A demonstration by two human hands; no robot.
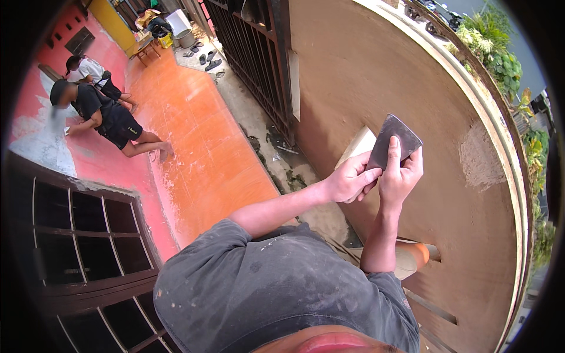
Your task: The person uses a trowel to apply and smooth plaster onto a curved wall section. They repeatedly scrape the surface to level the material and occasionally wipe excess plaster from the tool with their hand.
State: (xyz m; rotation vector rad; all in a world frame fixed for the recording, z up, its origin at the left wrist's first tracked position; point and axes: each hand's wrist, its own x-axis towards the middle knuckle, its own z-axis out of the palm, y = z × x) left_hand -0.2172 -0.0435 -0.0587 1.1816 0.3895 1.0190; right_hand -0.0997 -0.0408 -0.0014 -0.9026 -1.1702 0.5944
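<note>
Both my hands are raised together in front of the brown wall. My right hand [401,176] is closed on a dark grey flat plate [385,144], thin and roughly rectangular like a spreader blade, with one finger laid along its face. My left hand [351,179] is closed beside it, its thumb touching the plate's lower corner. A cream-coloured long, flat piece [358,145] shows above and just below my left hand, which seems to grip it; its kind I cannot make out. The other fingers of my left hand are partly hidden.
The brown wall [376,65] curves along my right; a dark metal gate [253,59] adjoins it. Left is an orange tiled floor [194,141] and a barred window [88,229]. Two people work at the pink wall [106,159]. Sandals [209,59] lie beyond.
</note>
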